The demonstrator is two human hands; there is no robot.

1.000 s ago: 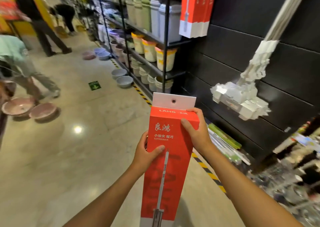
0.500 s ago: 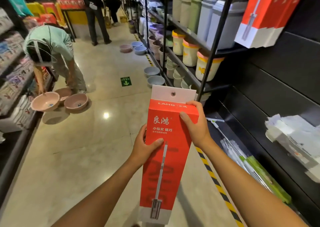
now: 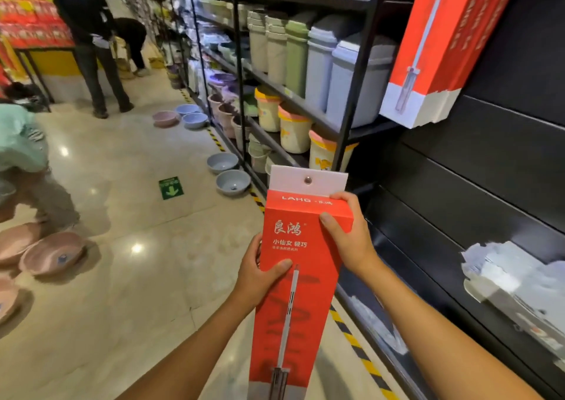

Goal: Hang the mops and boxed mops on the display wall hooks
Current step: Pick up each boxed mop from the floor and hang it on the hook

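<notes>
Red boxed mop (image 3: 298, 277) held upright in aisle, in front of black display wall (image 3: 489, 170), not yet hung. Left hand (image 3: 260, 277) clenched on box side, right hand (image 3: 348, 240) grasping top corner: white hang tab (image 3: 308, 179) kept free for hook, probably. Other boxed mops (image 3: 443, 48) hang above.

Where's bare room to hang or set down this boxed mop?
Free: the black wall panels between the hanging red boxes and the white mop head; open floor left of the held box. Crowded: bin shelves, basins along the striped line.
</notes>
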